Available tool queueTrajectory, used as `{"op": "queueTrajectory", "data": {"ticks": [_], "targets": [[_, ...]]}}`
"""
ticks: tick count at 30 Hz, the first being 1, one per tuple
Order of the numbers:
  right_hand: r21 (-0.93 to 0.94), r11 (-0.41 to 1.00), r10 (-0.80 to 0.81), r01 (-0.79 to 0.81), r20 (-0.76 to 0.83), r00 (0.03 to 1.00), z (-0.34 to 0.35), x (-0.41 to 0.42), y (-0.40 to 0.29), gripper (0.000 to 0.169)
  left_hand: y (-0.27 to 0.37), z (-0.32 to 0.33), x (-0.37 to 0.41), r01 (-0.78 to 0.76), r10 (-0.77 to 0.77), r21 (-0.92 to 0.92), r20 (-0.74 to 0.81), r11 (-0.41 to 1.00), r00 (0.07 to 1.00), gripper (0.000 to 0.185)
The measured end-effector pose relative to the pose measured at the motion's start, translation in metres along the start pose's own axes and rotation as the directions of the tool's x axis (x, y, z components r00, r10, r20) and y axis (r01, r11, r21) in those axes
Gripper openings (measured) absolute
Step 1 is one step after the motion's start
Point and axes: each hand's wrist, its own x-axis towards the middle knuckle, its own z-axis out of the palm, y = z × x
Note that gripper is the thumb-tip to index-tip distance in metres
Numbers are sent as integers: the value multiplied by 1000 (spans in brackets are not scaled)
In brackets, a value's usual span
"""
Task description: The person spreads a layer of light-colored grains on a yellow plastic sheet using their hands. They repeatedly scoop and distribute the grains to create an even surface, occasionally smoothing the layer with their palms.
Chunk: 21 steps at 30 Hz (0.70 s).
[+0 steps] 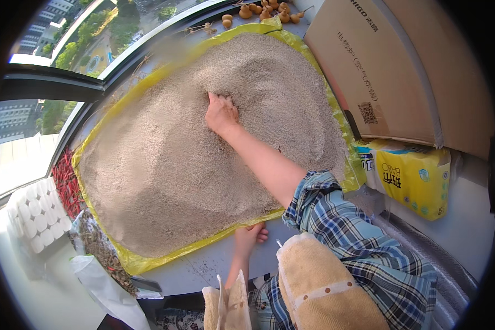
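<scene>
A broad layer of small pale brown grains point(156, 165) is spread over a yellow plastic sheet point(138, 264) by the window. Near the middle of the upper part, my right hand point(222, 112) reaches into the grains, its fingertips partly sunk in them, so whether it holds any is hidden. My left hand point(253, 234) rests at the sheet's lower edge, fingers curled, its thumb side touching the yellow rim. Whether the plastic is pinched in those fingers does not show clearly. Shallow furrows curve through the grains to the right of my right hand.
Small dried gourds point(265, 12) lie beyond the sheet. Right are a large cardboard box point(379, 74) and a yellow plastic-wrapped package point(416, 177). Left are dried red chillies point(67, 183), white paper rolls point(39, 212) and a bag of dried brown pieces point(101, 247). A window frame point(53, 84) borders the upper left.
</scene>
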Motion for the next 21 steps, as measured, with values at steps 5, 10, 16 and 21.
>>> {"op": "queueTrajectory", "data": {"ticks": [5, 10, 16, 21], "targets": [[244, 954, 204, -171, -116, 972, -22, 32, 17, 54, -4, -2, 3, 50, -50, -57, -1, 997, 999, 15], [668, 728, 307, -156, -114, 945, -56, 20, 64, 63, -11, -3, 8, 54, -54, -40, 18, 998, 998, 15], [827, 464, 368, -317, 146, 918, -114, -66, 89, 58, -8, -2, 6, 74, -74, -48, 3, 996, 997, 16], [833, 387, 311, -396, 286, 906, -137, -119, 126, 56, -10, -2, 8, 99, -99, -56, 1, 994, 995, 12]]}}
